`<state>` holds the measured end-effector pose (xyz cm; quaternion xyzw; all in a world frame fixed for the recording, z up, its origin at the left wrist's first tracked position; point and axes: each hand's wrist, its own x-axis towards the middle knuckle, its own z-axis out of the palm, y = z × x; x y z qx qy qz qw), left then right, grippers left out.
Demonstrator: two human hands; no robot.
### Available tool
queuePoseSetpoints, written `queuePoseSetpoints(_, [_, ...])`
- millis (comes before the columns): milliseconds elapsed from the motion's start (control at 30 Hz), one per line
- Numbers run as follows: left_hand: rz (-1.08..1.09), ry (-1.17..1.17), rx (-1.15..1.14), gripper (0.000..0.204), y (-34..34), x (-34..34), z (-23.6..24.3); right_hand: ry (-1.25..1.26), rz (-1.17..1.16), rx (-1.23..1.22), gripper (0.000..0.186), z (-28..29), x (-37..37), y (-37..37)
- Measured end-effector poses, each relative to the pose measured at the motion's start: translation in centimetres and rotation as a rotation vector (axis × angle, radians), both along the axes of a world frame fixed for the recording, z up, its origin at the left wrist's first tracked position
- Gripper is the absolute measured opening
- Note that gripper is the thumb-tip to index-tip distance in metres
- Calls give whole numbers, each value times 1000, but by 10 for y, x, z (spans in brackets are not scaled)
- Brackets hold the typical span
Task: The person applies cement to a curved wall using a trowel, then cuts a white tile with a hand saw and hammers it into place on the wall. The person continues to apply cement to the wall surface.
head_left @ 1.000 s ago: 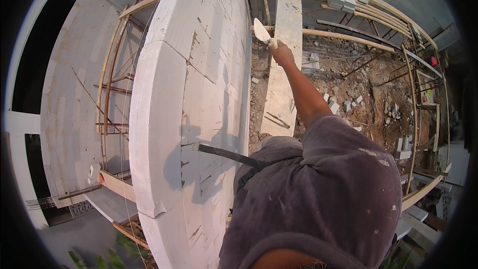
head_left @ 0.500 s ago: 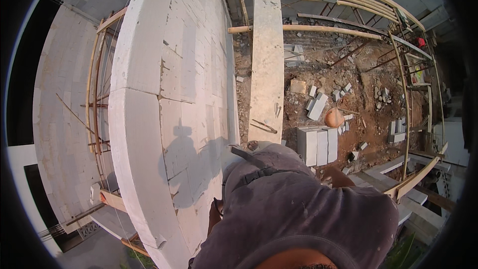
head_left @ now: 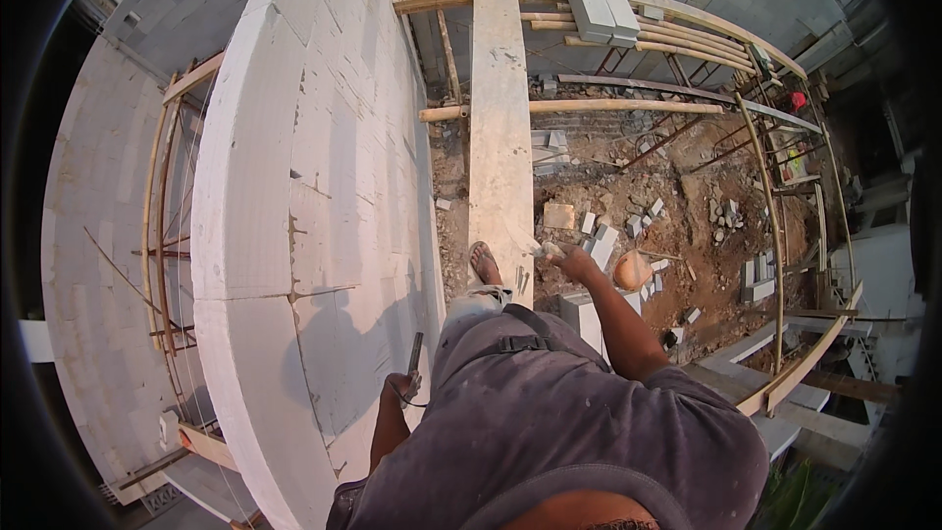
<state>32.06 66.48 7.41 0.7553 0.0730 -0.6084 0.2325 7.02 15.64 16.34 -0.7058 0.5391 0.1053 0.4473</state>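
My left hand (head_left: 401,391) is low beside the block wall, closed around a dark, narrow, bar-like tool (head_left: 417,351) that points up. A thin dark loop shows by the fingers. My right hand (head_left: 571,259) reaches forward over the right edge of the plank (head_left: 500,157), fingers closed on a small pale thing (head_left: 538,248) too blurred to name. Some thin grey rods (head_left: 521,281) lie on the plank below that hand. My bare foot (head_left: 483,262) stands on the plank, left of the right hand.
The pale block wall (head_left: 363,167) rises close on my left. Bamboo poles (head_left: 628,106) cross under the plank, and two white blocks (head_left: 601,12) rest on poles ahead. Well below lies rubble-strewn ground with an orange rounded thing (head_left: 633,270) and stacked blocks (head_left: 586,319).
The view has shifted, so the plank sits lower and further left. My right arm has swung forward over the plank. My left hand and its dark tool have come into view. The pincers are out of sight.
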Motion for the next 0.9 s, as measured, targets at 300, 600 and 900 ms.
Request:
queuePoseSetpoints(300, [-661,-284,199,51,-109,74,-45,569,131,184,48,-35,-80,-98])
queuePoseSetpoints(600, [-280,-191,69,49,-230,203,-95,304,-691,317,43,-38,-65,-121])
queuePoseSetpoints(900, [-226,-155,135,49,-432,263,-12,266,-388,346,57,-81,43,-291])
